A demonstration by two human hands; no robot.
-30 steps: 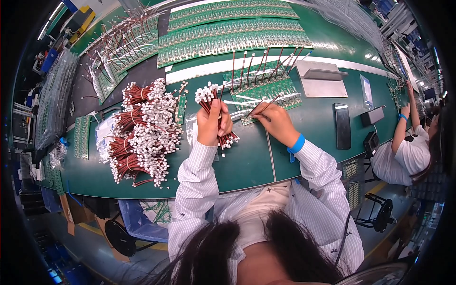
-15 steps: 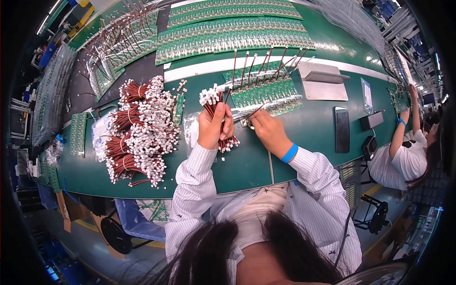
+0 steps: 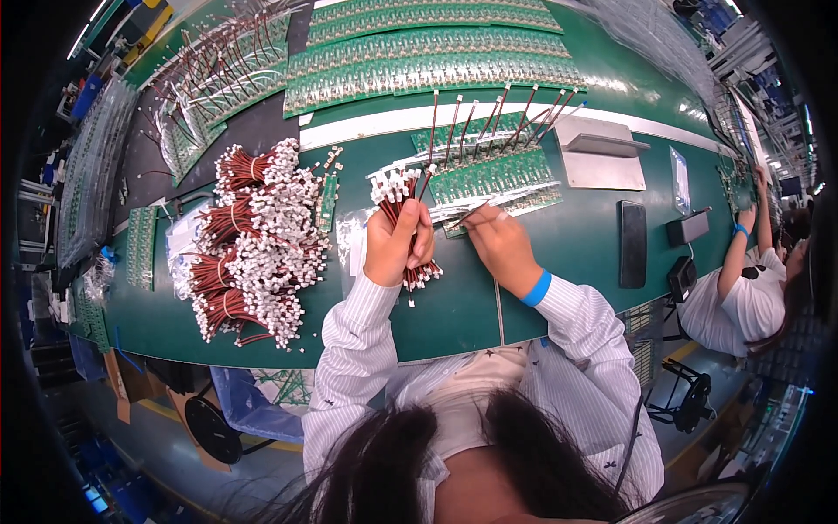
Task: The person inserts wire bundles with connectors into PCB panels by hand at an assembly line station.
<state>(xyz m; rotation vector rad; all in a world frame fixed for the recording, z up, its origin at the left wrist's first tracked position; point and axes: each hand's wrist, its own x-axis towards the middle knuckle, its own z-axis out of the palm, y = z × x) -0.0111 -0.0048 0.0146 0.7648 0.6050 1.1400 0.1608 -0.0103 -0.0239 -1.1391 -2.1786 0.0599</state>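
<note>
My left hand (image 3: 397,244) is closed round a bundle of connector cables (image 3: 394,188), brown-red wires with white plugs, held upright over the bench. One cable (image 3: 425,182) sticks out to the right of the bundle, by my thumb. My right hand (image 3: 504,247) pinches a short dark connector cable (image 3: 474,211) at the near left edge of a green circuit board panel (image 3: 489,175); my fingers hide its lower end. Several cables (image 3: 499,109) stand up from the panel's far side, and white strips run along it.
Tied bundles of connector cables (image 3: 253,249) are heaped at left. Rows of circuit boards (image 3: 428,61) lie at the back, wired boards (image 3: 218,83) at back left. Right of the panel are a metal bracket (image 3: 602,162), a black phone (image 3: 632,244) and a co-worker (image 3: 738,293).
My right hand has shifted slightly right and down, staying at the panel's near edge. The white plug seen below its fingertips is now hidden. My left hand keeps its bundle.
</note>
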